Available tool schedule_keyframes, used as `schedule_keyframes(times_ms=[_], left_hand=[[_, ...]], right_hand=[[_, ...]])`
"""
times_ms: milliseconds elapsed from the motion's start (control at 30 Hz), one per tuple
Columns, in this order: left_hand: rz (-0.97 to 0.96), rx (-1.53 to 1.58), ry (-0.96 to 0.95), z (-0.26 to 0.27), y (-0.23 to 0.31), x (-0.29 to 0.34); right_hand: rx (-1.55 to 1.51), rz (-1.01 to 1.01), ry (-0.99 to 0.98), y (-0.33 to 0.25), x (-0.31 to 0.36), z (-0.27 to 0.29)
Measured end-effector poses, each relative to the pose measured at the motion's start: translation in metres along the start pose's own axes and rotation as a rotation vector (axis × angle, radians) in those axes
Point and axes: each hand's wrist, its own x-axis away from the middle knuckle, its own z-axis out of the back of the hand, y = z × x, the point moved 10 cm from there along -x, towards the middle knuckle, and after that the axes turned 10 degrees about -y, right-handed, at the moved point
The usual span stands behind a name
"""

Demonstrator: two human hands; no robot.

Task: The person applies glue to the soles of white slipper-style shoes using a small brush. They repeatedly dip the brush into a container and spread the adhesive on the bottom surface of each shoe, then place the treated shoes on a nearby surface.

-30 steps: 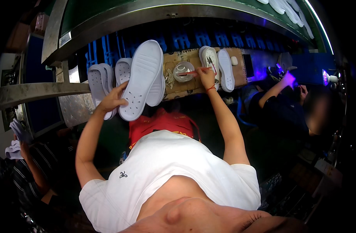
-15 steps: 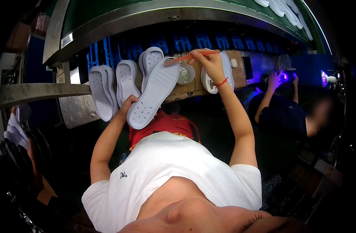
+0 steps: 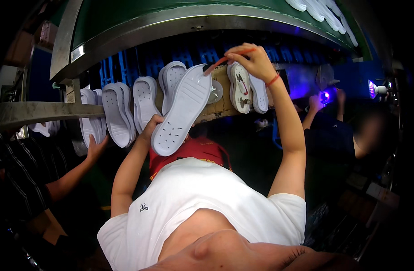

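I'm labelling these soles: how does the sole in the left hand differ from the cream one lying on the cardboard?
The held sole is gripped by the left hand, while the cream sole lies on the cardboard. A brush has its tip at the held sole's far end; small items rest on the cream sole. The held sole looks white, the cream sole yellower. Both are shaped like shoe soles.
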Motion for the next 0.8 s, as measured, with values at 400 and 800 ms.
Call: schedule_keyframes(times_ms=[400, 800], left_hand=[[-0.418, -0.235, 0.144, 0.023, 0.055, -0.010], [-0.804, -1.485, 0.406, -0.026, 0.110, 0.025]], right_hand=[[-0.483, -0.086, -0.022, -0.047, 0.070, -0.075], [-0.433, -0.318, 0.134, -0.008, 0.064, -0.042]])
